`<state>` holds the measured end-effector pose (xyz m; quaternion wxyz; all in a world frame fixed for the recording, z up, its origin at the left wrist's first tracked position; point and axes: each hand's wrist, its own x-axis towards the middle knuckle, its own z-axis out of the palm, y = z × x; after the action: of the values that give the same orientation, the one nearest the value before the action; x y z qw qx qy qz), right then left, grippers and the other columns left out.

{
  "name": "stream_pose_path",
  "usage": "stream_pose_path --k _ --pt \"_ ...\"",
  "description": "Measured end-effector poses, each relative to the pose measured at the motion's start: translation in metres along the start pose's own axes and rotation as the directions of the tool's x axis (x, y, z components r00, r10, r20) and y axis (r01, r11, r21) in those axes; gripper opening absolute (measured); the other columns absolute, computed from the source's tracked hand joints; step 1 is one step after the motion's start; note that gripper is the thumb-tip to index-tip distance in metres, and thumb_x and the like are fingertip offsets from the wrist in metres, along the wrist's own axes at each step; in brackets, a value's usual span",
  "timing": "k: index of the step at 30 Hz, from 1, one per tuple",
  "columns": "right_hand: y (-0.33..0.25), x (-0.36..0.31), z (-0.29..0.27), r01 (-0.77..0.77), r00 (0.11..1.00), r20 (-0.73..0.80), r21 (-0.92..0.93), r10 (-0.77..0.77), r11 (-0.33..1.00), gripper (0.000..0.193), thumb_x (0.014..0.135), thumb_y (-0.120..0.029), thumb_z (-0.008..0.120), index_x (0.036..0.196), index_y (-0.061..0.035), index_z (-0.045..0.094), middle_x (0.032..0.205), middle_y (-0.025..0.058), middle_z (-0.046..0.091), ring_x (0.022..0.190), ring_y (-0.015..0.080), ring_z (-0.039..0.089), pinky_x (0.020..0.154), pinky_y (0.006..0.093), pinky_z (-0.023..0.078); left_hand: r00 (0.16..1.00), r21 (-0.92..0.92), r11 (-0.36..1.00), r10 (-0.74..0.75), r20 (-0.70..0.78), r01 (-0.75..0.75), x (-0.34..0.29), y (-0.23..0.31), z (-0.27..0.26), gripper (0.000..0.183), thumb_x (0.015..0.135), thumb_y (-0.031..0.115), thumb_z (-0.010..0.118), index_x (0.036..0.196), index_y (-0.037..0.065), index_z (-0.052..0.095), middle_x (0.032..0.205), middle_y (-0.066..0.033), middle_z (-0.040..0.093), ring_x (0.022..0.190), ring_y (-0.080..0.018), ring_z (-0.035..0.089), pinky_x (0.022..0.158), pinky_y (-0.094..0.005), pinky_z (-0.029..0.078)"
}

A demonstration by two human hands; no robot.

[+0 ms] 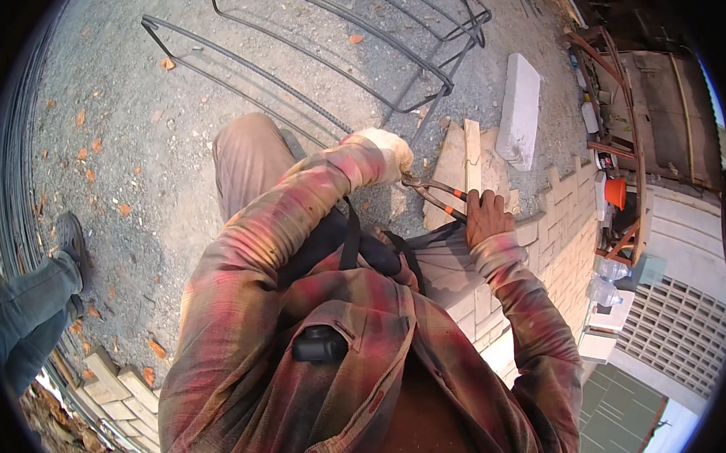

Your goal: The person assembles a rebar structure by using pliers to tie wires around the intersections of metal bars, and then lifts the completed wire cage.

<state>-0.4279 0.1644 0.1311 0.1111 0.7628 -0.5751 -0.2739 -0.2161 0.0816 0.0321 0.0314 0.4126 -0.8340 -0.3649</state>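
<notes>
My right hand [488, 214] is wrapped round the handles of a pair of pincers [441, 197], which have orange and black grips. Their handles are spread apart, and the metal jaws point left, right at my left hand. That left hand [388, 151] wears a whitish glove and looks rounded and closed; its fingertips, and whatever may be in them, are hidden. Beyond the glove, bent steel reinforcing bars [324, 74] form a frame of long rods and hoops on the gravel. One ribbed rod runs down toward my left sleeve.
A pale concrete block [520, 110] and thin boards [472, 161] lie right of the frame. Paving blocks [573, 209] run along the right side. Long bars [15, 152] are stacked at far left, near another person's legs [38, 297]. An orange bucket [615, 192] stands at right.
</notes>
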Motion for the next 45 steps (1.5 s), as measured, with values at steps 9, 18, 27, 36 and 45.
stream_pose_path --k 9,18,27,36,45 --pt "0.033 -0.002 0.032 0.109 0.846 0.398 0.522 -0.355 0.846 0.021 0.076 -0.017 0.06 0.094 -0.0064 0.056 0.079 0.0155 0.062 0.079 0.0275 0.063 0.068 0.0396 0.048 0.997 -0.055 0.998 0.013 0.071 -0.009 -0.007 0.016 -0.002 0.025 0.071 0.021 0.059 0.094 0.013 0.066 0.091 -0.0113 0.066 0.088 -0.0316 0.062 0.074 -0.0397 0.049" --pt "0.039 0.015 0.051 -0.841 0.359 0.7 0.529 -0.617 0.111 0.033 0.082 -0.017 0.064 0.106 0.0005 0.05 0.075 0.0098 0.057 0.067 0.0214 0.059 0.059 0.0356 0.049 0.997 -0.132 0.988 0.08 -0.018 -0.082 -0.019 0.006 -0.009 0.023 0.069 0.02 0.062 0.092 0.016 0.066 0.086 -0.009 0.065 0.083 -0.0316 0.062 0.071 -0.0387 0.049" --pt "0.024 -0.014 0.023 0.281 0.925 0.078 0.516 -0.371 0.809 0.058 0.063 -0.018 0.071 0.111 -0.0049 0.041 0.091 0.0191 0.057 0.077 0.0318 0.061 0.065 0.0446 0.048 0.991 -0.071 0.99 0.117 -0.068 -0.122 -0.012 0.005 -0.002 0.026 0.07 0.025 0.063 0.094 0.018 0.065 0.08 -0.0104 0.065 0.079 -0.031 0.062 0.069 -0.0402 0.049" --pt "0.021 -0.009 0.017 0.096 0.916 0.305 0.466 -0.262 0.879 0.059 0.07 -0.024 0.066 0.118 -0.004 0.037 0.096 0.0201 0.056 0.08 0.0363 0.061 0.069 0.0457 0.049 1.0 -0.001 1.0 0.019 -0.012 -0.019 -0.005 0.006 0.002 0.029 0.072 0.029 0.066 0.097 0.015 0.065 0.084 -0.0143 0.065 0.08 -0.0324 0.062 0.071 -0.0403 0.048" --pt "0.009 0.001 0.095 -0.049 0.969 0.206 0.705 -0.138 0.707 0.038 0.072 -0.017 0.061 0.107 -0.0083 0.05 0.09 0.02 0.059 0.082 0.0395 0.059 0.071 0.0487 0.047 0.999 -0.044 0.999 0.002 0.033 0.0 -0.002 0.003 -0.001 0.028 0.075 0.032 0.063 0.098 0.016 0.064 0.088 -0.0117 0.065 0.084 -0.0317 0.061 0.073 -0.0391 0.048"
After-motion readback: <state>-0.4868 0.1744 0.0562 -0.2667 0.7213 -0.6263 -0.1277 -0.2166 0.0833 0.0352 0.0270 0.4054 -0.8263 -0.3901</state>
